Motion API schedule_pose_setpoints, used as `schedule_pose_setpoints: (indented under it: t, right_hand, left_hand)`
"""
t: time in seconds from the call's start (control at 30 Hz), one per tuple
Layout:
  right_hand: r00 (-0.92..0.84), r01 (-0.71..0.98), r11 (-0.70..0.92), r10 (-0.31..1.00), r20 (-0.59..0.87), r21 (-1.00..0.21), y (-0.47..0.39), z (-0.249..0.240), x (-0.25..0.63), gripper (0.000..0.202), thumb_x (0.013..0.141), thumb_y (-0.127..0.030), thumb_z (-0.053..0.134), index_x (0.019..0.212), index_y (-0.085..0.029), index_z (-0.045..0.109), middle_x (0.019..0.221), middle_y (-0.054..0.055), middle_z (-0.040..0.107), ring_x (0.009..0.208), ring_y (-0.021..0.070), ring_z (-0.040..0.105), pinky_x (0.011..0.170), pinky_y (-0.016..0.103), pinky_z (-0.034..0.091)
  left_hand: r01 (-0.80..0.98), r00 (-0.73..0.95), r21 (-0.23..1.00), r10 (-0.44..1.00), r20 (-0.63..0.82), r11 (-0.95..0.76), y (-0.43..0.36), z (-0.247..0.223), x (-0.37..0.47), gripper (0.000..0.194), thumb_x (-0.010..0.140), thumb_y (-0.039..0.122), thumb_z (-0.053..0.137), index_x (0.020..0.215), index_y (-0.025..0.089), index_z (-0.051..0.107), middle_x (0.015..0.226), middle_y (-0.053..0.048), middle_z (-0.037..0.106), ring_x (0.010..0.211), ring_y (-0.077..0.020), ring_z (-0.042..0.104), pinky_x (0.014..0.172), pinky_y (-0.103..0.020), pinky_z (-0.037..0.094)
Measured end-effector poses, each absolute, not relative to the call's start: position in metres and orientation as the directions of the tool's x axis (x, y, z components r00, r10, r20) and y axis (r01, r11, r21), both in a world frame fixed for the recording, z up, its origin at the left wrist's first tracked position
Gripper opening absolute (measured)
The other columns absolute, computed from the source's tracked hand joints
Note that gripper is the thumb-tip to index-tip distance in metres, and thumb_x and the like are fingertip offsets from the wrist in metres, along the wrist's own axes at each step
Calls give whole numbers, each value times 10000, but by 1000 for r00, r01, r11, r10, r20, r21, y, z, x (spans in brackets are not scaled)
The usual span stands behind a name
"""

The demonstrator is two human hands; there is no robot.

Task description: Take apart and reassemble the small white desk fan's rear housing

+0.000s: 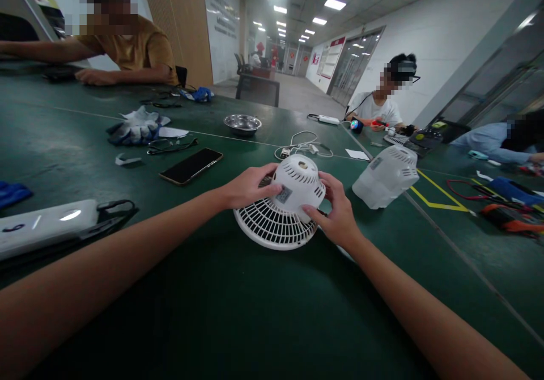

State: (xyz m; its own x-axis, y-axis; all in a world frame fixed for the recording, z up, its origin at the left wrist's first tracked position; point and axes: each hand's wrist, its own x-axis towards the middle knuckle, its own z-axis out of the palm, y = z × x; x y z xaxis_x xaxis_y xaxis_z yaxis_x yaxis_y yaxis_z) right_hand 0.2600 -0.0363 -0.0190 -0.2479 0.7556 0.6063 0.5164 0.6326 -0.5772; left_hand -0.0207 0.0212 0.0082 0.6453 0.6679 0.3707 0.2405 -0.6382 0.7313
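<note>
A white fan motor housing [300,178] with vent slots and a small grey label sits over a round white fan grille [276,227] on the green table. My left hand [257,186] is closed on the housing's left side, thumb by the label. From the right, my right hand [335,210] grips the same housing with thumb in front and fingers behind. Whether the housing and grille are joined is hidden. To the right stands a white translucent plastic shell [386,176]. A white cable [304,144] lies coiled behind the fan part.
A black phone [191,166], gloves [138,126] and a steel bowl [242,123] lie beyond my left arm. A white power strip [46,227] is at left. Tools with orange handles [512,219] lie far right. Several people sit around the table, one person [378,105] opposite.
</note>
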Motion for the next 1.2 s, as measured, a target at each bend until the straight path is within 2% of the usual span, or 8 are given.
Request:
schedule_pose_setpoints:
  t: [0.1,0.3,0.43,0.53,0.7,0.8,0.97,1.2]
  right_hand:
    - [-269,517,654,737,620,-553,-36,-17,263,756,848,-411,829,1504,-370,455,1513,91,581,1239,328,666,1030,598,606]
    - [-334,447,684,725,602,-576,-39,-16,270,817,811,-456,845,1518,-366,443,1480,85,610,1207,317,681,1033,573,608]
    - [-348,455,604,797,494,-654,-44,-8,269,845,840,-500,810,1574,-374,411,1434,79,661,1162,322,705,1047,602,598]
    - [-353,484,584,812,465,-651,-46,-3,268,852,846,-514,800,1597,-365,425,1473,77,657,1184,347,702,1053,635,587]
    - [-388,511,618,786,481,-597,-44,-4,270,901,873,-511,778,1659,-371,359,1630,68,532,1377,400,603,1142,679,508]
    - [-418,504,626,780,466,-595,-44,-5,270,922,898,-505,752,1687,-390,290,1674,55,478,1402,405,587,1167,696,475]
    - [-439,505,627,778,449,-593,-43,-4,271,999,870,-491,790,1700,-393,244,1701,48,439,1406,399,584,1169,675,482]
    - [-428,528,617,786,445,-583,-40,0,269,948,888,-528,758,1693,-382,280,1660,52,500,1314,382,650,1125,666,528]
  left_hand:
    - [314,647,686,677,352,-656,18,13,-17,764,845,612,784,1428,155,601,1361,-176,719,1164,-320,710,969,-462,561]
    - [350,674,625,651,349,-697,16,20,-18,699,749,593,866,1263,150,697,1227,-162,756,1056,-312,720,882,-441,564]
    - [357,709,658,651,272,-663,17,20,-19,695,756,577,857,1297,175,691,1274,-165,725,1112,-332,699,901,-436,558]
    - [364,716,670,655,242,-647,17,18,-18,658,785,583,830,1293,187,696,1303,-163,708,1152,-342,683,945,-454,546]
    - [359,732,642,631,257,-678,18,19,-19,618,780,582,837,1243,187,731,1339,-165,685,1215,-361,637,1030,-497,504]
    - [374,736,629,631,246,-681,18,19,-19,617,781,594,832,1237,189,733,1346,-162,681,1232,-360,624,1052,-500,486]
    - [382,724,626,641,255,-680,17,19,-18,633,770,593,842,1240,183,732,1317,-160,686,1220,-362,623,1037,-502,487]
    - [361,723,672,649,235,-646,15,20,-17,585,789,587,832,1200,183,739,1319,-163,690,1187,-357,649,981,-484,522]
